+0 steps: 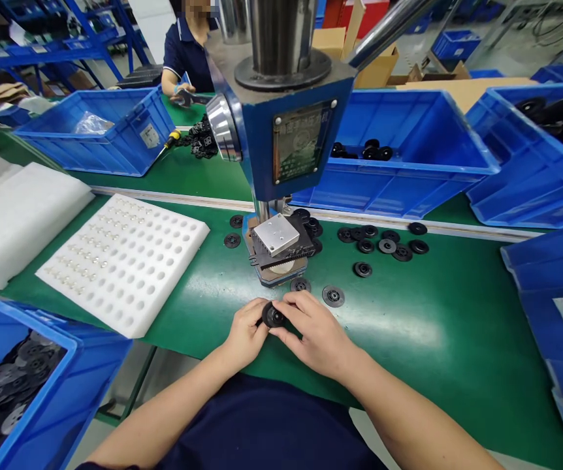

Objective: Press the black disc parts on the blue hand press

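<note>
Between my two hands, near the front edge of the green bench, is a round black plastic wheel (273,316) with a raised hub. My left hand (246,333) pinches its left side. My right hand (313,331) grips it from the right with thumb and fingers. Just beyond my hands lie flat black discs (333,296). Behind them stands a blue hand press (291,130) with a silver metal block (276,234) on its base. Several more black wheels (388,245) lie scattered to the right of the press.
A white foam tray (164,261) with rows of holes, some filled with small parts, lies left. Blue bins stand around: one with black discs (31,313) at lower left, others (399,183) behind. A screwdriver (172,140) lies near a co-worker (188,52) across the bench.
</note>
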`<state>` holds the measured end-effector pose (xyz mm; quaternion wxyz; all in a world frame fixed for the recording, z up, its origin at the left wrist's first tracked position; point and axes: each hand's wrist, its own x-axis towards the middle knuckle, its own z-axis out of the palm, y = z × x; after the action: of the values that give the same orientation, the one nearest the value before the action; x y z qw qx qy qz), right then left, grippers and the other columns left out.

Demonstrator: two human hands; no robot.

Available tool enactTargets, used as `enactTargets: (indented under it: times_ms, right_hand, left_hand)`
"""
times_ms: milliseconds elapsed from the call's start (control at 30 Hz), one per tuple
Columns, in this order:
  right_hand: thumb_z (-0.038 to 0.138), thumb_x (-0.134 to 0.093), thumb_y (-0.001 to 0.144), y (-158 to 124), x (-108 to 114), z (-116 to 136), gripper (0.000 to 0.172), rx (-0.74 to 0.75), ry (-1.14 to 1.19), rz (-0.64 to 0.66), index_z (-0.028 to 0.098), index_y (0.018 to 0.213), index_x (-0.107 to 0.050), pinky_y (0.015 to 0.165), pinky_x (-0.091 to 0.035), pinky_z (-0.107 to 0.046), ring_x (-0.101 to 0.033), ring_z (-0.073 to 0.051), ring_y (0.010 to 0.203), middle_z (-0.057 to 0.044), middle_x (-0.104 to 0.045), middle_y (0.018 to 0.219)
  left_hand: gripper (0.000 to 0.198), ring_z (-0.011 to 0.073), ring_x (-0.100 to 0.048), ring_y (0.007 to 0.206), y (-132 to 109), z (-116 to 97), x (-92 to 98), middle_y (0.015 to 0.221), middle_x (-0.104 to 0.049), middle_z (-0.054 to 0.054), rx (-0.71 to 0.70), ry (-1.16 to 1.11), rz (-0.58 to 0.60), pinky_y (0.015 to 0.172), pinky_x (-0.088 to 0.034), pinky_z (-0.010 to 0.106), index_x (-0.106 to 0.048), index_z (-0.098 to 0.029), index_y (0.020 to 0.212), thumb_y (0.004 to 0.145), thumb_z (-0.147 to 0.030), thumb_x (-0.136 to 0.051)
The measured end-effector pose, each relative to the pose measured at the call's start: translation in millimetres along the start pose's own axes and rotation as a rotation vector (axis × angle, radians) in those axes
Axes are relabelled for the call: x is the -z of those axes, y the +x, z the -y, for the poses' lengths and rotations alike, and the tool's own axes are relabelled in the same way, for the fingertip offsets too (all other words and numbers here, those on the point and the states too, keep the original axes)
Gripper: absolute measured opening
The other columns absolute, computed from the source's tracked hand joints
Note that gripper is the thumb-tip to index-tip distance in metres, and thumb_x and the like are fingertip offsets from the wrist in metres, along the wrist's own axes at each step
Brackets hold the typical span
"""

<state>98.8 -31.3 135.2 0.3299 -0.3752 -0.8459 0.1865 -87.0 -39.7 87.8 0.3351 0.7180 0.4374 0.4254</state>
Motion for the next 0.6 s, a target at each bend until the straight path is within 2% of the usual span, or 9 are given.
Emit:
enactTargets:
  times_ms: [100, 367, 600]
  right_hand:
    - [0.026, -0.061, 0.092, 0.8, 0.9, 2.1, 0.025, 0.023, -0.019, 0.015, 0.016, 0.115, -0.061, 0.077, -0.057, -0.039, -0.059, -0.021, 0.088, -0.011, -0.064, 0.101]
    - [0.031, -0.063, 0.092, -4.1, -7.5, 4.3, 0.029, -0.030, -0.068, -0.041, 0.015, 0.116, -0.063, 0.079, -0.057, -0.041, -0.061, -0.023, 0.091, -0.012, -0.064, 0.099]
    - [0.030, -0.064, 0.092, -3.0, -13.4, 3.4, 0.029, -0.005, 0.008, -0.077, 0.016, 0.116, -0.062, 0.076, -0.057, -0.039, -0.062, -0.022, 0.088, -0.011, -0.065, 0.098]
  left_hand:
    - [0.014, 0.0191, -0.065, 0.081, 0.1, -0.5, -0.4, 0.088, -0.069, 0.006, -0.028, -0.004, -0.006, 0.073, -0.054, 0.032, -0.069, -0.018, 0.091, 0.090, -0.013, -0.055]
    - [0.017, 0.0194, -0.067, 0.082, -1.0, 1.3, 0.1, 0.091, -0.072, 0.008, -0.022, 0.007, -0.010, 0.074, -0.056, 0.032, -0.070, -0.018, 0.099, 0.090, -0.011, -0.057]
    - [0.020, 0.0198, -0.071, 0.081, -0.4, 0.0, 2.4, 0.088, -0.074, 0.007, -0.020, 0.005, -0.016, 0.074, -0.059, 0.033, -0.073, -0.019, 0.098, 0.092, -0.015, -0.055]
